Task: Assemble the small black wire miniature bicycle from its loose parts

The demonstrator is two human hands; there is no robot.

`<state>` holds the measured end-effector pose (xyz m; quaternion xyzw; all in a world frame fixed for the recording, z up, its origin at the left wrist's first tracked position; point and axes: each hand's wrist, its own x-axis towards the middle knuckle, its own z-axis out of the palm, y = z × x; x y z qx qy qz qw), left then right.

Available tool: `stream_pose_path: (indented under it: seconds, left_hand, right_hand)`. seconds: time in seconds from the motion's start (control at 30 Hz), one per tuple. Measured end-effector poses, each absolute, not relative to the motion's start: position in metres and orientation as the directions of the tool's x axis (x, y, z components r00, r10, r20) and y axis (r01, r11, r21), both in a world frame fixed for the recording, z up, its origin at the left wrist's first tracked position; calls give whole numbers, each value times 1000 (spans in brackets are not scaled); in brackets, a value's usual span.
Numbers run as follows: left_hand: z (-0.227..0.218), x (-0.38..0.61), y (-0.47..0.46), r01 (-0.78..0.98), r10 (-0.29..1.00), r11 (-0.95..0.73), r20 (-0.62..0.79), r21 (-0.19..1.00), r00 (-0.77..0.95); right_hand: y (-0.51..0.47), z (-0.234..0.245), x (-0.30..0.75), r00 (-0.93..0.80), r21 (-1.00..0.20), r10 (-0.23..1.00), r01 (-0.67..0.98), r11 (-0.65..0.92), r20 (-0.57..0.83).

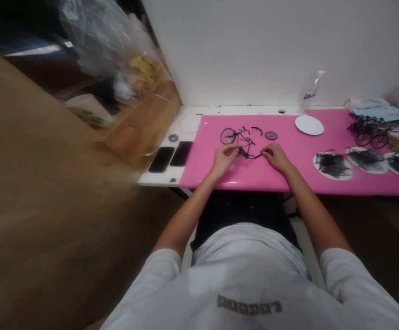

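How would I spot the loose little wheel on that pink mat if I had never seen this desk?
Find the pink mat against the white wall, then the small black model bicycle between the person's two hands. Just right of it, beyond the right hand, lies the loose wheel: a dark disc flat on the mat, unattached, unlike the wheel mounted on the bicycle's left end.

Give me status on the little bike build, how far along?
Done: frame carries one wheel. In hand: left hand steadies the frame while right hand brings a small black part to it. Left: second wheel and curved piece lie loose on the pink mat.
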<state>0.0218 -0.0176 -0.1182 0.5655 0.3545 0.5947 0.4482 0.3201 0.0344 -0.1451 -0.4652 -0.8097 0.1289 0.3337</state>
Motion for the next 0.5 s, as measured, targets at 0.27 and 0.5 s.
stream_pose_path:
  seconds: [0.27, 0.5]
  left_hand:
    - [-117, 26, -17, -212, 962, -236, 258, 948, 84]
    - [-108, 30, -27, -360, 958, -107, 193, 927, 212]
  right_hand:
    - [29, -141, 314, -253, -546, 824, 645, 534, 507]
    - [13, -120, 298, -199, -632, 829, 562, 533, 523]
